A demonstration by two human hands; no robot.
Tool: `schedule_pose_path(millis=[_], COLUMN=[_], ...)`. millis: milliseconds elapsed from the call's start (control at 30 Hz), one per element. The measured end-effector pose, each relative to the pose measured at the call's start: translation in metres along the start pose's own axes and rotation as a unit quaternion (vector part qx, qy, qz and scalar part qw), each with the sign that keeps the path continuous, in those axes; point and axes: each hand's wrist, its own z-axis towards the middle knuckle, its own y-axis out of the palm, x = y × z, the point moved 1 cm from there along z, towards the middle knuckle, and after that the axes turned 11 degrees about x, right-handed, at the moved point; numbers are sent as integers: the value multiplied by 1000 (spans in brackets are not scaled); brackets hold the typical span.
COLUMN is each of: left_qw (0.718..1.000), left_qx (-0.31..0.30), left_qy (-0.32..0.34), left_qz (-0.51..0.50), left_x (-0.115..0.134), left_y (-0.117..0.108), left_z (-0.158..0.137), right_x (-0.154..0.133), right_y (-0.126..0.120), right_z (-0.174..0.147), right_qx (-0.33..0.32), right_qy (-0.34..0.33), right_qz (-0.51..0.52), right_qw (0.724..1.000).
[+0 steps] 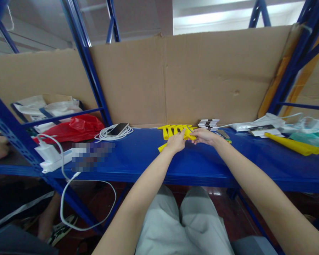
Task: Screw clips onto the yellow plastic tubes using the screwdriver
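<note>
My left hand [177, 142] and my right hand [205, 136] meet over the blue shelf. Between their fingertips is a small yellow piece [188, 133], thin and sheet-like; its exact kind is too small to make out. Just behind the left hand lies a row of several similar yellow strips [170, 132], partly hidden by the fingers. Another yellow strip [162, 147] sticks out to the left from under the left hand. Near the right hand stands a stack of small black-and-white cards or packets [208, 124], with a dark flat item [223, 134] beside the wrist.
A coiled white cable [102, 134] with a phone [118, 129] lies left, near a red plastic bag [79, 127] and a white power strip [58, 160]. On the right are a long yellow sheet [292, 144] and plastic bags. Cardboard [202, 78] walls the back. Another person sits left.
</note>
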Motion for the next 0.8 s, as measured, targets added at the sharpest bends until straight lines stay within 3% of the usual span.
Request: schedule_pose_path(millis=[367, 533, 600, 667, 733, 800], left_qw=[998, 997, 998, 998, 997, 994], left_qx=[-35, -31, -15, 7, 34, 64], left_qy=[0, -2, -18, -40, -62, -79], left_qz=[53, 67, 66, 52, 19, -36], left_x=[-4, -1, 0, 0, 0, -1], left_y=[3, -2, -7, -13, -19, -22], left_z=[0, 1, 2, 3, 3, 5], right_x=[5, 2, 0, 0, 3, 9], right_y=[4, -13, -31, -55, -83, -106], right_z=[0, 2, 5, 9, 12, 15], right_qx=[-21, -62, -2, 124, 291, 386], right_qy=[1, -1, -19, -60, -81, -90], right_qz=[-29, -1, 3, -43, -185, -357], right_qw=[999, 998, 1000, 990, 935, 846])
